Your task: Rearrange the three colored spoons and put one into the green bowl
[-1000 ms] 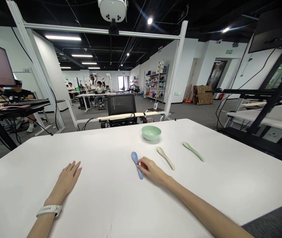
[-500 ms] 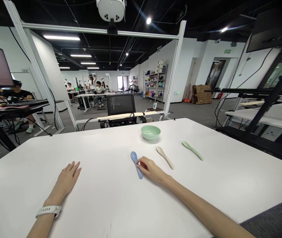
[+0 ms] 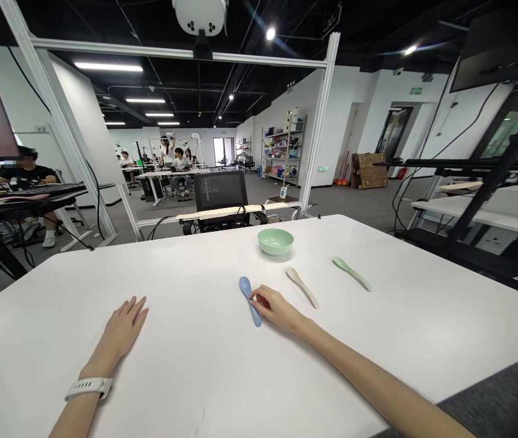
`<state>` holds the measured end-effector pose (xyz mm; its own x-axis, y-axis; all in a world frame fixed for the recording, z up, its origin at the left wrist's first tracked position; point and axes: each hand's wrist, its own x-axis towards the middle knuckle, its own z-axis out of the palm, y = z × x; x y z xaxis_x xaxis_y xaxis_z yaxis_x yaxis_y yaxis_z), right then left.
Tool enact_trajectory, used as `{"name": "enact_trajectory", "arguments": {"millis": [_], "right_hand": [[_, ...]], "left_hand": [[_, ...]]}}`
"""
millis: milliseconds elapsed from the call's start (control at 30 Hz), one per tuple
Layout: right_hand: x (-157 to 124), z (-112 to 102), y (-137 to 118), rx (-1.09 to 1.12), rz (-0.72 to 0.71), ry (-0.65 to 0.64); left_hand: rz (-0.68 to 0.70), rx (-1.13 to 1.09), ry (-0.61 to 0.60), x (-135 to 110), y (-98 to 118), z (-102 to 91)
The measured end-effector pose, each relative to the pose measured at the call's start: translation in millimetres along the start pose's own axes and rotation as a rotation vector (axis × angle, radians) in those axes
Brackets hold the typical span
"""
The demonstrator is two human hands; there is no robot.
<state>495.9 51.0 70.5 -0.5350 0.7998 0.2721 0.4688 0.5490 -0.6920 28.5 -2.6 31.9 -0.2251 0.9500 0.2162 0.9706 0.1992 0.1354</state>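
A blue spoon (image 3: 245, 286) lies on the white table, its bowl end pointing away from me. My right hand (image 3: 273, 307) is closed at its handle, thumb and fingertips pinched on it, and part of the handle is hidden by them. To the right of that hand lie a cream spoon (image 3: 302, 287) and, farther off, a light green spoon (image 3: 352, 274). A green bowl (image 3: 276, 243) stands upright behind the spoons; its inside shows nothing in it. My left hand (image 3: 124, 328) rests flat on the table at the left, fingers stretched out, touching none of these things.
The white table (image 3: 186, 365) has its far edge just beyond the bowl. A metal frame (image 3: 318, 128) and an office chair (image 3: 221, 193) stand behind it. A black stand (image 3: 478, 182) is off to the right. Several people sit or stand in the background.
The camera view has shifted very slightly. My hands, the spoons and the bowl keep their places on the table.
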Motion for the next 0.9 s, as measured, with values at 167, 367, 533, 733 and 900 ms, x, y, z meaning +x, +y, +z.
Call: {"name": "enact_trajectory", "arguments": {"millis": [167, 367, 533, 733, 900], "right_hand": [[4, -1, 7, 0.002, -0.038, 0.031], [17, -63, 50, -0.157, -0.033, 0.271], [6, -127, 114, -0.46, 0.15, 0.334], [-11, -130, 154, -0.593, 0.236, 0.21], [-12, -123, 155, -0.601, 0.233, 0.221]], "left_hand": [[0.007, -0.001, 0.028, 0, -1, 0.1], [0.004, -0.002, 0.035, 0, -2, 2.4], [0.009, 0.001, 0.034, 3, -7, 6.8], [0.021, -0.016, 0.048, 5, -16, 15.9], [0.023, -0.016, 0.047, 5, -18, 16.0]]}}
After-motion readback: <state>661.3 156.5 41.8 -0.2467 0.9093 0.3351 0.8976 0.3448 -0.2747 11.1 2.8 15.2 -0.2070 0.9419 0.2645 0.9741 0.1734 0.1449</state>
